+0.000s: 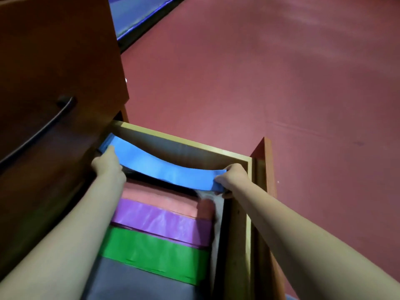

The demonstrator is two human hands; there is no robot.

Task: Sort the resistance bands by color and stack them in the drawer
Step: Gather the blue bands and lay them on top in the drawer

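— Where is the blue band (164,167)?
— Held sagging over the far end of the open drawer (184,140), beyond the pink band (160,199), purple band (162,219) and green band (151,254).
— The hands?
— The left hand (108,163) grips one end and the right hand (232,177) pinches the other.

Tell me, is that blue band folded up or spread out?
Spread out: the flat blue resistance band sags lengthwise across the open wooden drawer, left hand holding one end, right hand pinching the other.
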